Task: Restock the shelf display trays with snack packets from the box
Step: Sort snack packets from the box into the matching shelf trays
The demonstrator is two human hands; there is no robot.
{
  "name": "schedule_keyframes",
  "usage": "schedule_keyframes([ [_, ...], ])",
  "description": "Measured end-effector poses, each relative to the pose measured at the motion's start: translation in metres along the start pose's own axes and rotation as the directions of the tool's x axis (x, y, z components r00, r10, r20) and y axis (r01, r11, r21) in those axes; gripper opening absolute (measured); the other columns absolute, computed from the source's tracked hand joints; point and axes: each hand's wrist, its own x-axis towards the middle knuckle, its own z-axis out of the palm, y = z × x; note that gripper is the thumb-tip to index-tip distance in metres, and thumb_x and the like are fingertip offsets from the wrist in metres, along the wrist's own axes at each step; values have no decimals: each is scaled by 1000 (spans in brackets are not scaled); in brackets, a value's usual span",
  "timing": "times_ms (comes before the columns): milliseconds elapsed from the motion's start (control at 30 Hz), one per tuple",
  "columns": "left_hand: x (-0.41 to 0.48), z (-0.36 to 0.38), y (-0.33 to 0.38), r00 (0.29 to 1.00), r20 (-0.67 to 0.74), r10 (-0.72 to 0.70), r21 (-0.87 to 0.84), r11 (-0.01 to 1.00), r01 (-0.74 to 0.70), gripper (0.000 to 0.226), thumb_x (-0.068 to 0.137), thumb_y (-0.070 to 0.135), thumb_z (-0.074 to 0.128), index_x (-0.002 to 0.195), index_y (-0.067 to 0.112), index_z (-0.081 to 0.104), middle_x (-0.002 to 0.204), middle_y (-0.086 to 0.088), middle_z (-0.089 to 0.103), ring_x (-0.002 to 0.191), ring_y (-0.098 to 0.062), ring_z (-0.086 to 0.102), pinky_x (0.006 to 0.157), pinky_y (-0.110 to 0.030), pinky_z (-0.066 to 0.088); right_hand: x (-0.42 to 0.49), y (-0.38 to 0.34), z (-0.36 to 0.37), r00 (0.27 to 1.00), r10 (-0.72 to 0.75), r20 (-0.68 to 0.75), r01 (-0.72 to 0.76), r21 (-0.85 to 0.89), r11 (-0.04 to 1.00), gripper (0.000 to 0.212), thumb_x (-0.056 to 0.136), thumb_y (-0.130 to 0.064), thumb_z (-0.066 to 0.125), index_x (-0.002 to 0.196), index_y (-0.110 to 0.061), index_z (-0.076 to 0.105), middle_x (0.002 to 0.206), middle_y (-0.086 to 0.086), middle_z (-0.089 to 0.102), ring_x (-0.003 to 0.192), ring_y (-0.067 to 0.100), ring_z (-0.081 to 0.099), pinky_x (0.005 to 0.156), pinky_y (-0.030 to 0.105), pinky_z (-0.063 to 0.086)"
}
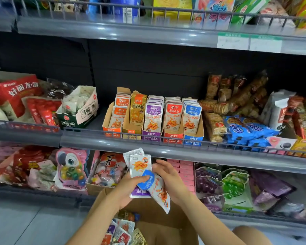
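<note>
Several cardboard display trays [193, 137] stand side by side on the middle shelf, filled with orange, gold, purple, red and blue fish-snack packets. Below them my left hand [129, 190] grips a small stack of snack packets [140, 167], upside down, with a purple one at the bottom. My right hand [170, 181] holds a blue-topped packet [157, 190] that slants down across the stack. The brown cardboard box [166, 232] sits under my arms, with several loose packets [122, 230] in it.
A wire rail [166, 137] runs along the front of the middle shelf. A green and white snack carton [79, 112] stands left of the trays, blue biscuit packs [249, 129] to the right. The lower shelf holds candy bags [71, 168] and grape gummy bags [235, 186].
</note>
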Motion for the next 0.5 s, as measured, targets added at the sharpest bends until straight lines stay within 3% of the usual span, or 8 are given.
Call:
schedule_keyframes([
  [100,12,0,5,997,-64,51,24,998,-50,25,81,6,68,105,9,62,94,-10,72,78,-22,70,60,-31,58,-12,-22,-13,988,6,156,41,-295,955,55,84,-13,69,130,-25,41,117,-6,60,102,11,64,85,29,55],
  [233,21,15,15,993,-65,98,86,992,-92,34,82,27,69,112,13,62,98,-8,73,91,-25,69,83,-43,56,-16,-43,-32,982,64,179,30,-479,877,53,86,-14,67,132,-23,43,112,1,68,96,17,69,83,32,57],
  [367,26,36,23,999,-3,40,98,994,-39,23,82,36,68,99,23,58,91,-1,72,85,-19,68,74,-32,56,-7,-63,-56,987,-161,9,157,-291,944,61,89,-6,60,138,-33,36,106,-4,71,100,21,67,87,43,55],
  [500,37,54,23,994,105,-3,122,992,-10,35,78,18,74,110,14,61,97,-4,74,87,-19,70,70,-28,56,9,-82,-73,984,-153,-86,145,-95,985,54,93,-4,54,138,-31,40,116,3,68,98,21,68,81,40,55],
])
